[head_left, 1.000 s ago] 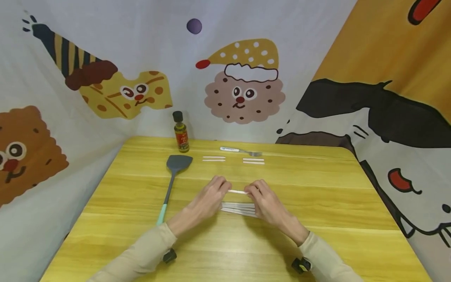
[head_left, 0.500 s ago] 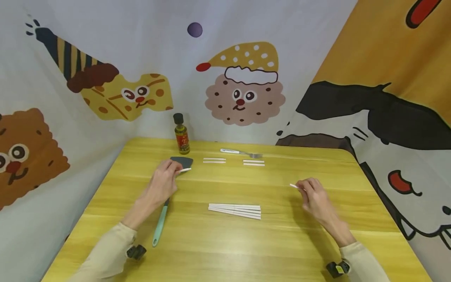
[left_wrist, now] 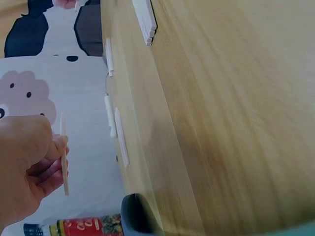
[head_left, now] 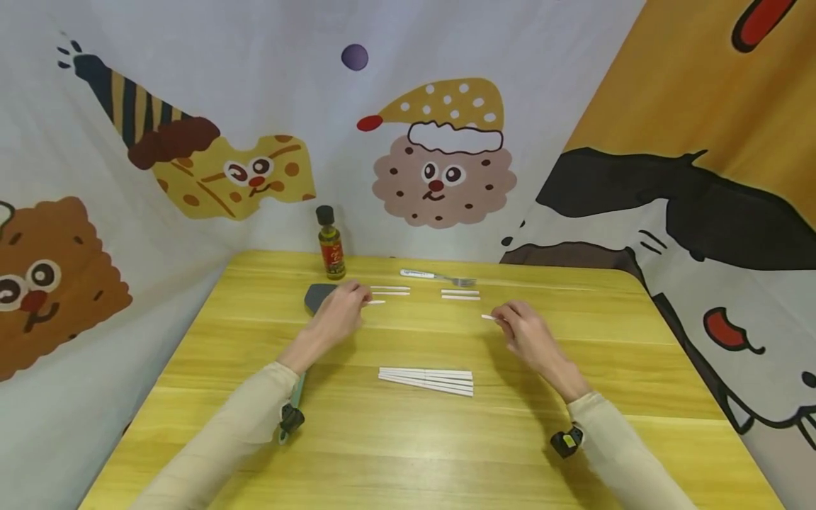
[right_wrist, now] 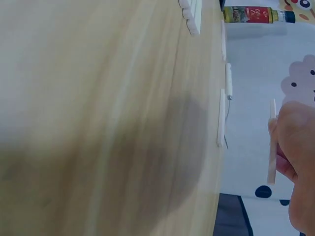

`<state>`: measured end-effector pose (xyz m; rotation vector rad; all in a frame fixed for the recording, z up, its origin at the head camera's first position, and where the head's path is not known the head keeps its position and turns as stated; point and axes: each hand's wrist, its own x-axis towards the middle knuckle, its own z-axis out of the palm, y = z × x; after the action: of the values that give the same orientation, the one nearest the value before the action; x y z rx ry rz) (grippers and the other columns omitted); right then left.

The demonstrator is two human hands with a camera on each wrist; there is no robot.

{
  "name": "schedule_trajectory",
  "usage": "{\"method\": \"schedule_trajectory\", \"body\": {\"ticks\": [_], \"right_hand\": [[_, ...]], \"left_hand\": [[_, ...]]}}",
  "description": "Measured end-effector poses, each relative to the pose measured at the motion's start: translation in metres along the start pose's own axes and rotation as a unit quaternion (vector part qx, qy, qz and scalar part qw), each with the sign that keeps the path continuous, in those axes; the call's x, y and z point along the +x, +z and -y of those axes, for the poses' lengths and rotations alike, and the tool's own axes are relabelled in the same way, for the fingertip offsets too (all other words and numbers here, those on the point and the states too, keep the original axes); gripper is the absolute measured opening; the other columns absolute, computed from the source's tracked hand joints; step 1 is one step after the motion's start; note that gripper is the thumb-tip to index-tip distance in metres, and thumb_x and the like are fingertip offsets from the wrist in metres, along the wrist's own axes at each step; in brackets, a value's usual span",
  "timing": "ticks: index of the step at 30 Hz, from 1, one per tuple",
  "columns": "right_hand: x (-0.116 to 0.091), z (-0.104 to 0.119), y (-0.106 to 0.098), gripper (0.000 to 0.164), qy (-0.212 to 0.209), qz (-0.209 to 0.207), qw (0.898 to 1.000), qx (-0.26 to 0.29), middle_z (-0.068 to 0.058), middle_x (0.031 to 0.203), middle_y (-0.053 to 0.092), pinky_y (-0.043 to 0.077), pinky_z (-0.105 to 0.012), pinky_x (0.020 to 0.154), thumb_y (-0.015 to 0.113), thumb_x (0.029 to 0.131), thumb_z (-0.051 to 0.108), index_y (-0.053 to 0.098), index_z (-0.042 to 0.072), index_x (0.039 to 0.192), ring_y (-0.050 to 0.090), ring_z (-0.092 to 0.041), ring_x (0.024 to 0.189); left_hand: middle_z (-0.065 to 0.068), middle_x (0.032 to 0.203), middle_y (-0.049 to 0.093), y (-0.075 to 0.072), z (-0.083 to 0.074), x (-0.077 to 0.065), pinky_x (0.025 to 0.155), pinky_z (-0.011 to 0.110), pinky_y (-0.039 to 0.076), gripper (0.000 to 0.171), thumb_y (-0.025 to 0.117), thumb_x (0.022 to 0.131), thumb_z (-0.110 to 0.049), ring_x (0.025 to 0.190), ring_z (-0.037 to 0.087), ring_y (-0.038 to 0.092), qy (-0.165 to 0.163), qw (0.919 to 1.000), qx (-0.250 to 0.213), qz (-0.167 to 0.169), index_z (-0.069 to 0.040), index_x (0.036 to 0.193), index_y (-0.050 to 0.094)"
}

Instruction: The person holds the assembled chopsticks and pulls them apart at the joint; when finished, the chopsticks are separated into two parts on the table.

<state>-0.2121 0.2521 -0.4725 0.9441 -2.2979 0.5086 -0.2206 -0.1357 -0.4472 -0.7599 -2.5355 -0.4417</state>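
Your left hand (head_left: pixel 339 310) pinches a white stick (head_left: pixel 377 303) running roughly side to side, like the left pair of sticks (head_left: pixel 392 293) just beyond it, while your right hand (head_left: pixel 528 331) pinches a second stick (head_left: pixel 488 317) nearer you and rightward of the right pair of sticks (head_left: pixel 460 298), the left hand looking closer to its pair.

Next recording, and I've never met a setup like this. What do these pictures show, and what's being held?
There's no machine here: a person works with two bare hands. One picture comes from a camera worn on the head; the other two come from wrist cameras, so their scene looks turned sideways.

The left hand pinches a small white stick; the right hand pinches a similar stick. On the table lie fanned longer sticks, a left short pair, a right short pair, a fork and a spatula. A bottle stands behind.
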Motion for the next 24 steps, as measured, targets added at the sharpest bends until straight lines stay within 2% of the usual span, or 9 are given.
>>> {"method": "schedule_trajectory", "body": {"ticks": [6,14,24], "right_hand": [[0.019,-0.005,0.017,0.01,0.01,0.019,1.0,-0.004,-0.013,0.09,0.069,0.058,-0.042,0.071,0.074,0.086,-0.005,0.073,0.001,0.093,0.066,-0.029,0.082],[0.04,-0.008,0.042,0.008,0.011,0.044,0.999,-0.001,-0.01,0.09,0.07,0.059,-0.041,0.071,0.075,0.087,-0.002,0.076,0.004,0.093,0.068,-0.028,0.083],[0.05,-0.01,0.063,0.012,0.051,0.089,0.995,0.006,-0.011,0.093,0.073,0.061,-0.041,0.076,0.074,0.087,-0.004,0.078,0.006,0.093,0.071,-0.028,0.086]], "left_hand": [[0.011,0.085,0.064,0.016,-0.001,0.019,0.066,0.034,0.058,0.018,0.066,0.079,0.013,0.08,0.026,0.064,-0.016,0.9983,-0.02,0.053,-0.001,0.089,0.07],[0.013,0.091,0.071,0.037,0.001,0.039,0.075,0.034,0.061,0.014,0.068,0.086,0.008,0.085,0.026,0.069,-0.049,0.9909,-0.032,0.121,-0.001,0.096,0.074],[0.011,0.096,0.073,0.06,0.007,0.048,0.079,0.033,0.06,0.016,0.066,0.089,0.006,0.091,0.025,0.069,-0.067,0.9851,-0.046,0.151,-0.004,0.098,0.075]]}}
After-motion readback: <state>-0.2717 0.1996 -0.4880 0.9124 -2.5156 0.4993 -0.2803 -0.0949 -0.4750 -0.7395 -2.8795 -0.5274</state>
